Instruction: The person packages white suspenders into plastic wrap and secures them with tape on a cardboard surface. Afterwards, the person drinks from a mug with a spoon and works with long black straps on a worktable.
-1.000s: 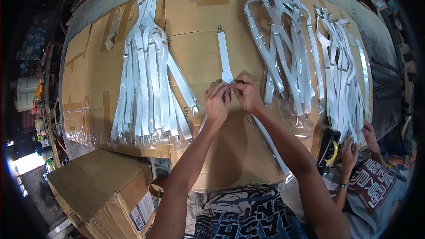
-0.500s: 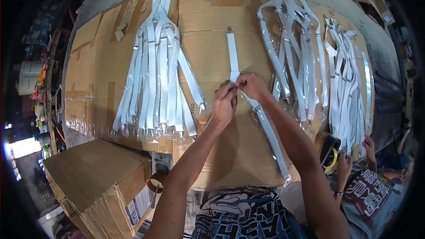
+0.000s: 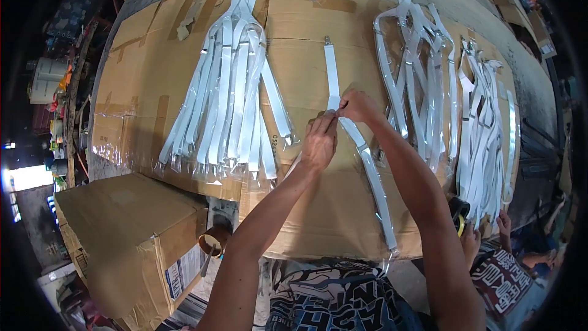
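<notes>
A white suspender (image 3: 331, 70) lies on the cardboard, its metal clip at the top and one strap running down to the right in clear plastic. My left hand (image 3: 320, 141) is closed at the junction of its straps, fingers bent together. Beside it on the right, my right hand (image 3: 360, 108) pinches at the same junction, its fingertips nearly touching the left ones. What exactly lies between the fingertips is too small to tell. The other strap is mostly hidden behind my left hand and forearm.
A bundle of white suspenders (image 3: 236, 79) lies left, others (image 3: 422, 67) right, with a loose pile (image 3: 484, 129) farther right. A tape dispenser (image 3: 458, 208) is near a co-worker's hands (image 3: 470, 242). A cardboard box (image 3: 128, 233) and a brown tape roll (image 3: 214, 241) sit lower left.
The view has shifted, so the table's things appear farther right or lower in places. My hands stay at the strap junction, and the right strap shows more fully beside my right forearm.
</notes>
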Demonstrator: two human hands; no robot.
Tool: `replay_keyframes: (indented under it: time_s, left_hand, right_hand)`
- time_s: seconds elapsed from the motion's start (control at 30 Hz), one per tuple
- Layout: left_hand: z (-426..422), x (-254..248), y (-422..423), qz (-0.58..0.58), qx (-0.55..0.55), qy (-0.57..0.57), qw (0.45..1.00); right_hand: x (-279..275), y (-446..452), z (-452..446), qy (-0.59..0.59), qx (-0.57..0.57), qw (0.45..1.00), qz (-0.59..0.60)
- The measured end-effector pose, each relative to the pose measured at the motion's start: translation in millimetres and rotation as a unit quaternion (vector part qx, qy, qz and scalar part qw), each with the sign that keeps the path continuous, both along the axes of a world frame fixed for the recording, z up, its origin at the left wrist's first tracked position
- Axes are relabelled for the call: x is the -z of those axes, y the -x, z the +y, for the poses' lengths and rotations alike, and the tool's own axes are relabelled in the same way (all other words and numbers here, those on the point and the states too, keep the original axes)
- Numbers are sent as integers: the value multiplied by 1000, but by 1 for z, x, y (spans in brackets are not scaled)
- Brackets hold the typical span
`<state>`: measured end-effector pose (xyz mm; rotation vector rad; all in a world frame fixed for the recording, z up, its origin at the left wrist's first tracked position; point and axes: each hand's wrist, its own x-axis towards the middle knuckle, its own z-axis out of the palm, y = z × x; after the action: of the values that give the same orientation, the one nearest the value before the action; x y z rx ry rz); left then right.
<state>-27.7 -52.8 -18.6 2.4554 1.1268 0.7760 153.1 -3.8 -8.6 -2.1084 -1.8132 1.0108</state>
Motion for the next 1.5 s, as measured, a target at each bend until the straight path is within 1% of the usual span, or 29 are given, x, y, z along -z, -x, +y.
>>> replay_keyframes:
  time_s: [0.17,0.23,0.33,0.43,0.5,0.53,0.57,0.6,0.63,0.67,0.7,0.73,0.77,0.8,0.83,0.87,0.93,0.97,1.03,1.07,1.13,1.17,1.2,1.27,1.3,1.33,1.37,1.43,1.5]
  left_hand:
    - [-8,6,-3,98,-3,-47,994]
    - [-10,8,-4,130,-1,-64,989]
    - [-13,12,-5,167,-2,-86,982]
    - [-17,14,-10,196,-9,-85,977]
    - [-21,31,-19,223,-20,-56,973]
    - [-24,46,-27,231,-34,-63,970]
    - [-21,25,-29,100,-26,90,990]
    - [-29,36,-36,130,-68,-64,987]
    - [-29,32,-42,20,-99,43,994]
    - [-30,26,-42,-109,-109,144,978]
    - [-32,22,-45,-78,-139,155,975]
    - [-29,44,-61,-37,-148,144,978]
    - [-22,75,-83,-198,-118,203,952]
    - [-27,71,-87,-29,-176,150,972]
    - [-32,70,-92,143,-221,95,960]
    - [-31,74,-94,85,-195,97,972]
    - [-52,46,-86,67,-212,45,974]
    - [-65,27,-78,57,-214,18,975]
    - [-102,-22,-36,-96,-147,135,975]
    - [-125,-45,-15,-174,-106,189,961]
    - [-173,-62,19,-212,-119,186,952]
    - [-204,-76,41,-248,-155,198,935]
    - [-230,-86,66,-281,-191,207,918]
    - [-277,-89,113,-248,-267,148,919]
    - [-295,-96,140,-249,-308,163,904]
    - [-312,-104,169,-248,-351,176,886]
    - [-326,-112,196,-243,-416,190,856]
    - [-340,-122,248,-202,-527,310,765]
    - [-344,-125,289,-213,-597,255,730]
  right_hand:
    - [18,-11,11,28,-28,997,64]
    - [14,-13,15,51,-45,994,82]
    - [13,-15,15,23,-71,991,107]
    - [28,-17,20,5,-106,993,58]
    - [28,-22,18,-17,-113,988,103]
    - [28,-23,24,17,-109,994,18]
    - [48,-32,27,40,-102,991,77]
    - [34,-28,29,18,-147,989,16]
    - [58,-36,30,39,-85,979,183]
    - [92,-56,45,29,-150,979,134]
    - [107,-58,48,114,-37,953,278]
    - [114,-62,53,115,-14,965,234]
    - [112,-64,57,65,-66,978,187]
    - [110,-63,60,58,-77,980,174]
    - [109,-65,59,62,-88,982,158]
    - [94,-59,58,61,-94,983,142]
    - [98,-58,56,-42,-145,987,48]
    - [108,-62,53,-64,-142,985,70]
    - [124,-69,50,-108,-130,979,109]
    - [106,-56,37,-119,-128,980,100]
    - [109,-55,37,-175,-139,970,95]
    - [115,-59,33,-201,-144,965,93]
    - [115,-59,32,-192,-138,968,86]
    - [134,-83,46,-194,-145,965,98]
    - [150,-84,50,-194,-152,963,111]
    - [151,-80,49,-183,-147,965,119]
    - [146,-82,48,-171,-144,967,126]
    - [142,-76,45,-189,-131,957,174]
    - [151,-94,62,-171,-174,967,67]
